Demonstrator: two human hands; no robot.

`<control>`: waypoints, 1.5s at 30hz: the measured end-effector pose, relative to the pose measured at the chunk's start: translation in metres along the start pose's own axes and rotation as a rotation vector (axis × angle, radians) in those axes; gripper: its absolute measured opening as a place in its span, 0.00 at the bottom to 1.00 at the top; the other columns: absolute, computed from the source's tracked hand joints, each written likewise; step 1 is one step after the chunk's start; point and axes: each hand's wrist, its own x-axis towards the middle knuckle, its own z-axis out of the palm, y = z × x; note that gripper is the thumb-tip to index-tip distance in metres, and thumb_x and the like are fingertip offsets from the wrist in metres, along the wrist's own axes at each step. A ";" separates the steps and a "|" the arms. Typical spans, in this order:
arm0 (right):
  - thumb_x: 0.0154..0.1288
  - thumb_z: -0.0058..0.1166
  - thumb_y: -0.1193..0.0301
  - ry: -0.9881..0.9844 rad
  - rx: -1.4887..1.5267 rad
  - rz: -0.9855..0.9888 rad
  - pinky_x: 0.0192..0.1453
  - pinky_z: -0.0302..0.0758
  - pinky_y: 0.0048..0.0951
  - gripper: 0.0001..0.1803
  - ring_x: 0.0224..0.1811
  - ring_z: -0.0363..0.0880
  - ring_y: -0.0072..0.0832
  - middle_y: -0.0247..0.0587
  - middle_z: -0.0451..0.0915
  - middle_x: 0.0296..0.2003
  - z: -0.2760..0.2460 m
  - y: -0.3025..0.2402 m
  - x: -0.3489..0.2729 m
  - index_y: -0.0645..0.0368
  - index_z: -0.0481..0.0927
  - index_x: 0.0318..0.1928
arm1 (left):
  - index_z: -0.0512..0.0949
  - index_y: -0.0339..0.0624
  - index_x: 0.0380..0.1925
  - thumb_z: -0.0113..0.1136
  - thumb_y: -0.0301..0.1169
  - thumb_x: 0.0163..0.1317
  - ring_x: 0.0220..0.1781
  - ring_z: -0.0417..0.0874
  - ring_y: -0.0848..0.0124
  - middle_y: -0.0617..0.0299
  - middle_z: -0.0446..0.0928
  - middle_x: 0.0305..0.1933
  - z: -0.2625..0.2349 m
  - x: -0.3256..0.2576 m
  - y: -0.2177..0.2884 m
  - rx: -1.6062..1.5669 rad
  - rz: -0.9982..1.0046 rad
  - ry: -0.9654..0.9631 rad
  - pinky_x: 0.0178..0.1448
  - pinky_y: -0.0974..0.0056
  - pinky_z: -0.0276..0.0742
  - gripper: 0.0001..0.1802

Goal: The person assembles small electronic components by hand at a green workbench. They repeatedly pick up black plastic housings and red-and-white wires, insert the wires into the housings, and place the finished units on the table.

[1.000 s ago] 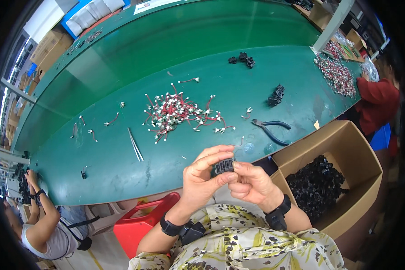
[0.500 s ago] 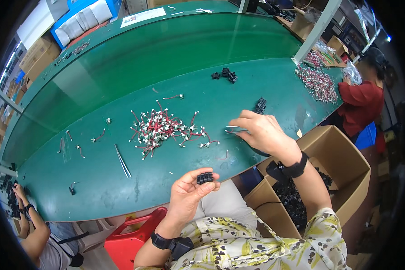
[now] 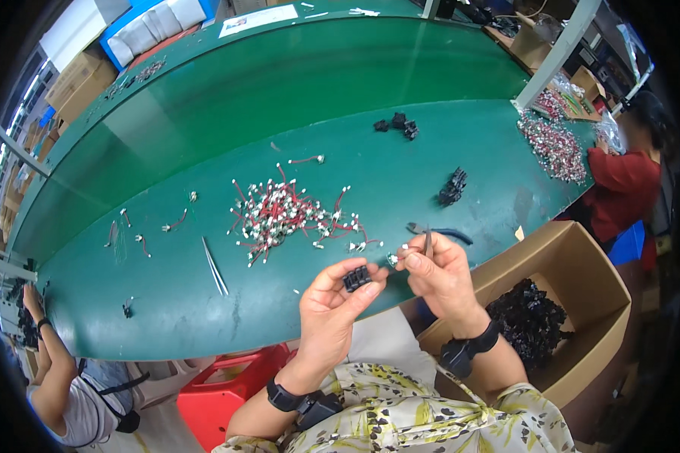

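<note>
My left hand [image 3: 332, 302] is closed round a small black ribbed plastic block [image 3: 357, 278], held up between thumb and fingers near the table's front edge. Just to its right, my right hand [image 3: 442, 279] pinches a small connector [image 3: 393, 259] with white ends and a short wire. A thin pointed metal tool [image 3: 428, 243], apparently tweezers, rises between the fingers of that same hand. Beyond the hands lies a heap of red-wired white connectors [image 3: 276, 215]. A pair of pliers [image 3: 447, 232] with dark handles rests behind my right hand.
Another pair of tweezers [image 3: 214, 266] lies left on the green table [image 3: 181, 317]. Black blocks stand in a row [image 3: 452, 187] and a farther cluster [image 3: 397, 124]. A cardboard box [image 3: 589, 302] holds black parts at right. Co-workers sit at left [image 3: 68, 392] and right [image 3: 627, 181].
My right hand has come back toward the left one and now has a small wired connector in its fingers. The pliers it partly covered show. The view has shifted slightly.
</note>
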 end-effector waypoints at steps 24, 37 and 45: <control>0.50 0.69 0.80 -0.152 -0.080 -0.496 0.22 0.57 0.16 0.18 0.22 0.64 0.14 0.37 0.76 0.37 0.000 0.041 -0.069 0.65 0.82 0.44 | 0.75 0.36 0.52 0.63 0.18 0.60 0.46 0.86 0.62 0.51 0.80 0.48 -0.013 -0.039 0.015 0.048 -0.331 -0.152 0.50 0.60 0.86 0.19; 0.45 0.69 0.82 -0.070 -1.015 -0.659 0.31 0.80 0.27 0.14 0.31 0.83 0.29 0.39 0.81 0.32 0.006 -0.004 -0.081 0.61 0.87 0.37 | 0.75 0.39 0.54 0.63 0.21 0.61 0.55 0.81 0.67 0.55 0.79 0.53 -0.022 -0.033 -0.002 -0.088 -0.370 -0.290 0.61 0.61 0.78 0.20; 0.44 0.68 0.83 0.068 -0.941 -0.781 0.29 0.79 0.25 0.13 0.29 0.81 0.28 0.38 0.80 0.31 0.014 0.010 -0.083 0.62 0.87 0.35 | 0.76 0.40 0.54 0.64 0.20 0.60 0.57 0.78 0.68 0.56 0.77 0.56 -0.027 -0.037 -0.016 -0.210 -0.374 -0.319 0.63 0.62 0.76 0.21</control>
